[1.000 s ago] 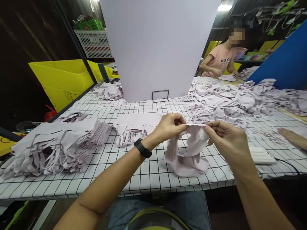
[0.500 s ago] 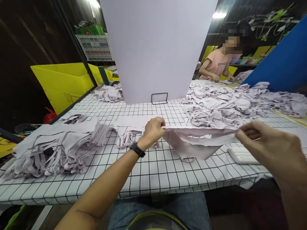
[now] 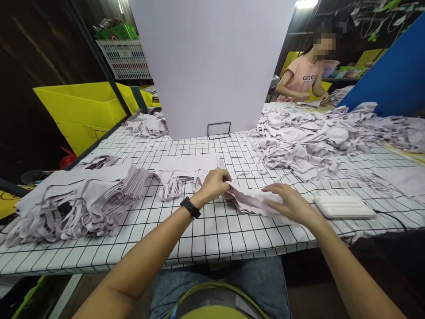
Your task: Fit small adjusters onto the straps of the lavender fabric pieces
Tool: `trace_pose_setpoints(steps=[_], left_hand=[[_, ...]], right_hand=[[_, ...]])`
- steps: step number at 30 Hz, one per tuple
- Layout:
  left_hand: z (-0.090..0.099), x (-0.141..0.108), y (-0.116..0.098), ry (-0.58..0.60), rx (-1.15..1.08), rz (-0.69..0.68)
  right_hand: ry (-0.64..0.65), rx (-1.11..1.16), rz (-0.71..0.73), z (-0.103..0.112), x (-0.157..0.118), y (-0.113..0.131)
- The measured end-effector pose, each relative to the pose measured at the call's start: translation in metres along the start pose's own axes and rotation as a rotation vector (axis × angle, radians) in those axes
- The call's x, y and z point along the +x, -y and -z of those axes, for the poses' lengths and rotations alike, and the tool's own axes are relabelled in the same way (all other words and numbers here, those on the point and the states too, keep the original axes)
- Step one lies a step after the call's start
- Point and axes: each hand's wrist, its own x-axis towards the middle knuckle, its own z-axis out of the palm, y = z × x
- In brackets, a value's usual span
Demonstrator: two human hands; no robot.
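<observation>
1. Nearest is the edge of a table (image 3: 206, 246) under a white checked cover; the left forearm, wearing a black watch (image 3: 190, 207), reaches across it.
2. The left hand (image 3: 214, 184) pinches the left end of a pale cloth piece (image 3: 250, 204) between thumb and fingers. The right hand (image 3: 287, 201) is spread over its right part; whether it touches cannot be told.
3. The cloth piece is mid-table, its long axis running left to right and slanting, the left end farther, the right end nearer.
4. To the left lies a thick strapped stack (image 3: 76, 190); just right of the right hand, a white box (image 3: 345, 207) with a cord.
5. Just beyond the left hand lies a flat bundle (image 3: 186, 163), partly covered by that hand.
6. Farther right spreads a loose heap (image 3: 308, 137); straight ahead, a tall pale board (image 3: 215, 66) blocks the view.
7. Far right, a co-worker (image 3: 303, 75) sits near a blue panel (image 3: 395, 75); far left is a yellow bin (image 3: 83, 119).
</observation>
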Motion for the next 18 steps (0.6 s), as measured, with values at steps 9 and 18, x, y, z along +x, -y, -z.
trace_pose_setpoints(steps=[9, 18], left_hand=[[0.011, -0.005, -0.026, -0.209, -0.022, -0.246], [0.025, -0.009, -0.013, -0.311, 0.236, -0.1]], right_hand=[[-0.286, -0.082, -0.121, -0.011, 0.019, 0.022], [-0.497, 0.118, -0.486, 0.071, -0.017, 0.016]])
